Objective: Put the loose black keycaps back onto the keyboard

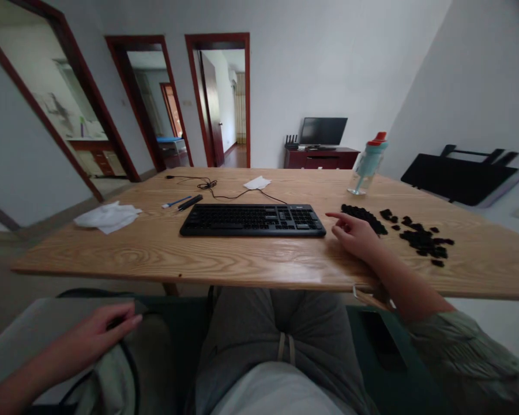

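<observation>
A black keyboard (253,232) lies across the middle of the wooden table. My right hand (352,235) hovers or rests just off its right end, index finger stretched toward it and the other fingers loosely bent, with nothing visible in the grasp. Partly behind that hand is a tight block of small black keycaps (363,217). More loose keycaps (426,239) are scattered farther right. Below the table edge, at the left, my left hand (108,328) rests over a grey-green cloth item with dark trim, thumb and fingers apart; I see nothing held.
Left of the keyboard are crumpled white tissue (108,217), a small blue brush (176,202) and a black tool (190,202). The keyboard's cable (207,184) and a white paper (257,183) lie behind it. A bottle (367,164) stands back right. A phone (383,340) lies beside my leg.
</observation>
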`<state>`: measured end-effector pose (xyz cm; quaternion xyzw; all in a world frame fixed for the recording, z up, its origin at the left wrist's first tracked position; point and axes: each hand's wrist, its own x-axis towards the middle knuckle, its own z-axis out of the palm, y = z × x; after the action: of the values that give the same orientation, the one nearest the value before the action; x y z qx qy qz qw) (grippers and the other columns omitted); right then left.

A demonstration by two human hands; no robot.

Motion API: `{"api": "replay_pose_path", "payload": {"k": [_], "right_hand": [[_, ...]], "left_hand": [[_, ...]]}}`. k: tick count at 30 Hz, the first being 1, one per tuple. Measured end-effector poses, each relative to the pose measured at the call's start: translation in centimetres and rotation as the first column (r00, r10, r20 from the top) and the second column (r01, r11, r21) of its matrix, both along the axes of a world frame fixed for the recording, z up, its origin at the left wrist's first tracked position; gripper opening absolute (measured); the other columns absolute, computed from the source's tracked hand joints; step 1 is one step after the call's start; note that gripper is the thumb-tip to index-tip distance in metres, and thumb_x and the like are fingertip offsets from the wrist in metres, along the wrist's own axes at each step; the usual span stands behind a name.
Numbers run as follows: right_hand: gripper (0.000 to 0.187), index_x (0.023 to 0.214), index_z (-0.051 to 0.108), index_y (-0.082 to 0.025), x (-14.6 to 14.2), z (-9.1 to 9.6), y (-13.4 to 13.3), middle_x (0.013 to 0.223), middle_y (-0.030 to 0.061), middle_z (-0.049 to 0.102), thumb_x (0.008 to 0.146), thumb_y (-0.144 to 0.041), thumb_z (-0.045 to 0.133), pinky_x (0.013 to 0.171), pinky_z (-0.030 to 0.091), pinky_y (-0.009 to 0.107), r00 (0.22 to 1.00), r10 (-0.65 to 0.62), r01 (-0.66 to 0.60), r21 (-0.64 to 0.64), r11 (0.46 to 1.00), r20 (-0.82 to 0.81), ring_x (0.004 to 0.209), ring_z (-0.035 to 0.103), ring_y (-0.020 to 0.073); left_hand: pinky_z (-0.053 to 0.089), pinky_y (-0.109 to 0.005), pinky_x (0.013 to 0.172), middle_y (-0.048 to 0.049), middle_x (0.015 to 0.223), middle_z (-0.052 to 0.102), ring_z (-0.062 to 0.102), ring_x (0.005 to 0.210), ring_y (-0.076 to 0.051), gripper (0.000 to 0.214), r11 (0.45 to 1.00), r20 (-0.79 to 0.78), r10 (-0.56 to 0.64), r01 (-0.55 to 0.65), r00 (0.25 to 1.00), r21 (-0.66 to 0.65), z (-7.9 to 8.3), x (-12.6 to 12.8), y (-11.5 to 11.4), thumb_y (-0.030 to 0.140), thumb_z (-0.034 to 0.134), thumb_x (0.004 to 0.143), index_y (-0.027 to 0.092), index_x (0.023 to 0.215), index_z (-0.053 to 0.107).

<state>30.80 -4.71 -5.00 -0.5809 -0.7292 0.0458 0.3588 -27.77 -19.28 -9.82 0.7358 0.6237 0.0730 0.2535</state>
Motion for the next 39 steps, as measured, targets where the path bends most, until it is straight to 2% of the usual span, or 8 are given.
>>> {"api": "replay_pose_path", "payload": {"k": [3,7,10,14,19,24,30,39], "right_hand": [[0.052,0.129,0.068,-0.015,0.0,-0.4,0.2,0.069,0.0017,0.067,0.083,-0.034,0.053,0.058,0.044,0.029,0.993,0.06,-0.051,-0.087,0.995,0.104,0.054,0.056,0.0152],[0.049,0.122,0.073,-0.016,0.4,-1.0,0.7,0.061,0.0036,0.067,0.083,-0.039,0.054,0.051,0.042,0.029,0.98,0.048,-0.012,-0.182,0.983,0.194,0.048,0.056,0.0164],[0.049,0.123,0.073,-0.018,0.6,-1.2,0.8,0.06,0.0043,0.067,0.085,-0.042,0.053,0.05,0.042,0.029,0.972,0.034,0.011,-0.192,0.981,0.234,0.047,0.057,0.017],[0.051,0.129,0.069,-0.022,0.3,-1.1,0.6,0.065,0.0045,0.069,0.084,-0.041,0.053,0.052,0.042,0.029,0.955,0.033,0.007,-0.133,0.991,0.294,0.052,0.06,0.0185],[0.05,0.126,0.071,-0.018,-0.1,-0.9,0.6,0.057,0.0039,0.064,0.085,-0.04,0.052,0.051,0.04,0.029,0.948,0.014,0.039,-0.161,0.986,0.318,0.049,0.058,0.0185],[0.05,0.129,0.07,-0.019,-0.4,-0.7,0.3,0.061,0.0041,0.067,0.087,-0.04,0.052,0.054,0.043,0.029,0.954,0.011,0.049,-0.191,0.98,0.299,0.052,0.06,0.0186],[0.045,0.122,0.07,-0.02,0.5,-0.7,0.3,0.07,0.0028,0.07,0.085,-0.037,0.053,0.058,0.048,0.03,0.99,0.05,-0.031,-0.142,0.989,0.131,0.058,0.063,0.0185],[0.037,0.108,0.073,-0.019,1.1,-0.2,0.0,0.072,0.004,0.07,0.083,-0.036,0.052,0.057,0.046,0.031,0.999,-0.027,0.029,-0.078,0.997,0.033,0.055,0.058,0.0172]], "left_hand": [[0.049,-0.035,0.069,-0.0029,0.075,0.068,0.062,0.072,-0.023,0.045,0.981,-0.063,0.1,-0.088,0.993,0.172,4.4,2.4,-0.6,0.064,0.047,0.084,0.024,0.07,0.064],[0.048,-0.033,0.073,-0.0045,0.081,0.07,0.063,0.078,-0.024,0.039,0.925,-0.097,0.156,-0.111,0.983,0.363,8.0,3.5,0.7,0.058,0.049,0.084,0.024,0.077,0.067],[0.048,-0.033,0.074,-0.0058,0.087,0.071,0.063,0.081,-0.025,0.04,0.873,-0.085,0.226,-0.164,0.97,0.459,9.9,2.2,4.1,0.058,0.05,0.082,0.023,0.086,0.069],[0.048,-0.034,0.073,-0.0085,0.091,0.071,0.063,0.081,-0.024,0.042,0.82,-0.07,0.266,-0.188,0.961,0.541,11.5,0.9,10.7,0.054,0.05,0.08,0.019,0.092,0.069],[0.048,-0.033,0.074,-0.0093,0.094,0.073,0.065,0.081,-0.023,0.041,0.828,-0.06,0.267,-0.197,0.962,0.526,11.8,2.0,18.6,0.05,0.056,0.078,0.017,0.098,0.071],[0.044,-0.035,0.085,-0.013,0.104,0.072,0.064,0.096,-0.023,0.047,0.809,-0.144,0.314,-0.185,0.939,0.558,10.4,3.2,22.8,0.044,0.048,0.085,0.008,0.103,0.071],[0.047,-0.039,0.084,-0.0175,0.106,0.073,0.066,0.097,-0.032,0.048,0.82,-0.185,0.4,-0.26,0.898,0.51,8.2,2.8,23.9,0.058,0.056,0.081,0.018,0.097,0.076],[0.047,-0.042,0.078,-0.0144,0.096,0.074,0.066,0.093,-0.036,0.05,0.874,-0.293,0.324,-0.166,0.899,0.458,8.3,2.8,24.0,0.065,0.054,0.077,0.025,0.094,0.078]]}}
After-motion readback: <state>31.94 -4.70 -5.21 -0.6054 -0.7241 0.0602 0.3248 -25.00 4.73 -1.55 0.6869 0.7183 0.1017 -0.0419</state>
